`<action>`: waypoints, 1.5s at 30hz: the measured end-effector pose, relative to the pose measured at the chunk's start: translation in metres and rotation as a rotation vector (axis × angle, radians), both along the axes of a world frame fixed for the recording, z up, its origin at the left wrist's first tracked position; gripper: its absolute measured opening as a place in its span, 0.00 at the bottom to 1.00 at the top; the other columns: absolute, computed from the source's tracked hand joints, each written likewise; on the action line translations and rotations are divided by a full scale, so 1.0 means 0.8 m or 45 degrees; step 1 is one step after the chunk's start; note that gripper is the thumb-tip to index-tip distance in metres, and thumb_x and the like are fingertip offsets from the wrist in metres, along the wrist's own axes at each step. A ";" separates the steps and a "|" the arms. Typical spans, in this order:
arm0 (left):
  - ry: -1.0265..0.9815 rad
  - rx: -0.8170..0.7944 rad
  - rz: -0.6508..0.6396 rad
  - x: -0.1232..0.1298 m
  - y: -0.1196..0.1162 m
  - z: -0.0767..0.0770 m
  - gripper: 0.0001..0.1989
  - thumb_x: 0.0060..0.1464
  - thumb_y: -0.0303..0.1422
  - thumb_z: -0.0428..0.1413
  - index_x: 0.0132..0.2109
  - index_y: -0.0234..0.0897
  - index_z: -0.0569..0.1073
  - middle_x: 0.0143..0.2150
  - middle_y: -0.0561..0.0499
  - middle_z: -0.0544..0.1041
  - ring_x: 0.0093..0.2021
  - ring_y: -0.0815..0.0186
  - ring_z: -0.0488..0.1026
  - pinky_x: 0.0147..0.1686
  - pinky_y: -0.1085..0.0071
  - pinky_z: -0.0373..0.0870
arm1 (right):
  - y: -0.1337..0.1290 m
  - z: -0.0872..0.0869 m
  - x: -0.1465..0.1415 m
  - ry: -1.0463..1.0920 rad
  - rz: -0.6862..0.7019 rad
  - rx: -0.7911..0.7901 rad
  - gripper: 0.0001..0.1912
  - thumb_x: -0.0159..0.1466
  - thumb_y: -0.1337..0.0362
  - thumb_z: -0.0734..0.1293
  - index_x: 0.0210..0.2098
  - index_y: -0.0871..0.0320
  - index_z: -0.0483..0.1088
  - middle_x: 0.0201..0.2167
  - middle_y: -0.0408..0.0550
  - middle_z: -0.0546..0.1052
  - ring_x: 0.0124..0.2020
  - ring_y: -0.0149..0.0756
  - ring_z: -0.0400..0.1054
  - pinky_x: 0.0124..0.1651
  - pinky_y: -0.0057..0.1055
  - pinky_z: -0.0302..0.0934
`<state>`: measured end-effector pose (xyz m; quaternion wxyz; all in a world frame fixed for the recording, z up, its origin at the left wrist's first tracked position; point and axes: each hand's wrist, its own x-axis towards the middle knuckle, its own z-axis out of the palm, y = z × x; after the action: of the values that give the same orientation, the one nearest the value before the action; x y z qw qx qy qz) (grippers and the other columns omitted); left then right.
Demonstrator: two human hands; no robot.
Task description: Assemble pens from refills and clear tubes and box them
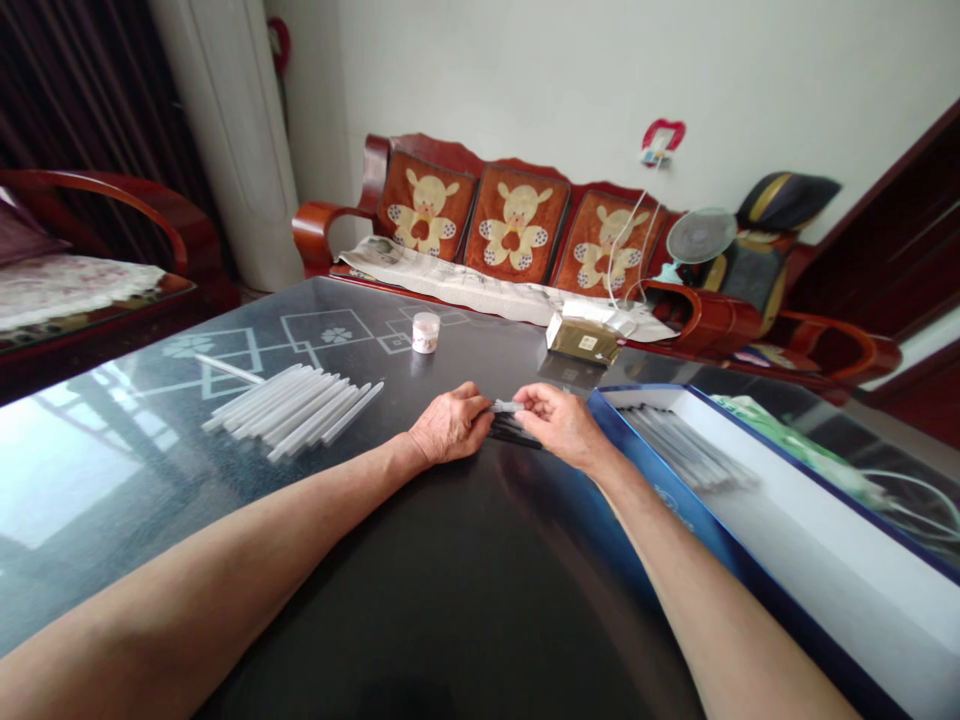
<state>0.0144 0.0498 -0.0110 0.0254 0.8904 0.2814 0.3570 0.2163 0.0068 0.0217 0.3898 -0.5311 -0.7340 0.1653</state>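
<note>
My left hand (454,422) is closed, its fingers curled round one end of a slim whitish tube like a pen barrel (507,406). My right hand (561,424) pinches the other end between thumb and fingertips. Just under and between the hands lie several thin dark sticks (514,432), partly hidden by the fingers. Left of my left hand, a pile of white, pen-like tubes (300,405) rests on the dark glossy table (420,600), with a single tube (228,369) lying behind it.
To the right stands a long blue box (712,530) with a white inside, holding several slim grey sticks (686,448). A small white jar (425,333) and a gold tissue box (585,338) stand farther back. Green packaging (802,450) lies beyond the blue box.
</note>
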 end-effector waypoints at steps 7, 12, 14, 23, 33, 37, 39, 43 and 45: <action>0.102 -0.004 0.014 0.000 -0.001 0.004 0.15 0.65 0.34 0.44 0.39 0.34 0.73 0.34 0.47 0.72 0.32 0.67 0.71 0.35 0.72 0.70 | -0.003 -0.002 -0.009 0.438 0.026 -0.322 0.16 0.55 0.56 0.68 0.38 0.59 0.72 0.29 0.43 0.73 0.27 0.28 0.66 0.33 0.29 0.66; 0.157 -0.016 0.036 0.000 -0.003 0.005 0.15 0.66 0.36 0.43 0.40 0.35 0.73 0.32 0.48 0.73 0.33 0.66 0.73 0.35 0.72 0.69 | -0.006 0.000 -0.013 0.509 0.067 -0.401 0.16 0.55 0.55 0.68 0.38 0.60 0.73 0.25 0.40 0.71 0.25 0.26 0.64 0.33 0.27 0.64; 0.145 -0.022 0.041 0.000 -0.003 0.004 0.15 0.65 0.36 0.44 0.39 0.34 0.73 0.33 0.48 0.73 0.33 0.66 0.73 0.35 0.72 0.69 | -0.005 -0.002 -0.014 0.515 0.067 -0.403 0.16 0.56 0.55 0.68 0.38 0.60 0.73 0.25 0.40 0.70 0.24 0.25 0.63 0.32 0.26 0.63; 0.201 0.114 0.135 -0.001 -0.004 0.002 0.19 0.66 0.36 0.42 0.34 0.33 0.72 0.31 0.47 0.71 0.28 0.67 0.70 0.27 0.73 0.66 | -0.007 -0.010 -0.028 0.660 -0.045 -0.393 0.16 0.53 0.55 0.68 0.35 0.62 0.72 0.20 0.37 0.67 0.21 0.24 0.59 0.24 0.24 0.57; 0.353 0.364 0.207 0.000 -0.009 0.002 0.16 0.66 0.33 0.43 0.35 0.34 0.72 0.30 0.48 0.69 0.30 0.65 0.69 0.26 0.72 0.63 | -0.013 -0.005 -0.044 0.822 -0.169 -0.463 0.14 0.48 0.59 0.69 0.32 0.62 0.73 0.18 0.38 0.67 0.18 0.24 0.58 0.22 0.25 0.56; 0.379 0.408 0.189 -0.001 -0.007 0.000 0.14 0.65 0.31 0.44 0.35 0.35 0.72 0.31 0.48 0.68 0.31 0.65 0.67 0.28 0.72 0.64 | -0.014 -0.004 -0.046 0.892 -0.188 -0.523 0.13 0.47 0.62 0.69 0.31 0.62 0.72 0.18 0.38 0.67 0.18 0.24 0.58 0.21 0.24 0.57; 0.386 0.414 0.178 -0.001 -0.007 -0.001 0.13 0.64 0.30 0.44 0.35 0.35 0.72 0.32 0.48 0.68 0.31 0.66 0.67 0.28 0.72 0.64 | -0.015 -0.002 -0.046 0.923 -0.196 -0.562 0.12 0.47 0.63 0.70 0.31 0.62 0.72 0.18 0.38 0.67 0.18 0.24 0.59 0.21 0.23 0.57; 0.417 0.421 0.154 -0.002 -0.009 0.002 0.13 0.64 0.29 0.44 0.36 0.35 0.72 0.33 0.47 0.68 0.31 0.65 0.66 0.29 0.70 0.64 | -0.016 0.003 -0.047 0.998 -0.208 -0.645 0.09 0.48 0.66 0.70 0.30 0.61 0.72 0.18 0.39 0.67 0.18 0.23 0.58 0.20 0.22 0.57; 0.425 0.441 0.147 -0.003 -0.010 0.003 0.13 0.64 0.29 0.44 0.37 0.35 0.72 0.33 0.47 0.69 0.31 0.64 0.66 0.30 0.69 0.65 | -0.016 0.004 -0.047 1.025 -0.216 -0.680 0.08 0.49 0.67 0.70 0.30 0.61 0.71 0.18 0.39 0.67 0.18 0.23 0.58 0.19 0.22 0.57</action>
<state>0.0120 0.0418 -0.0086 -0.1950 0.9105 0.2666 0.2488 0.1788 -0.0062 0.0252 0.5049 -0.5644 -0.4112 0.5074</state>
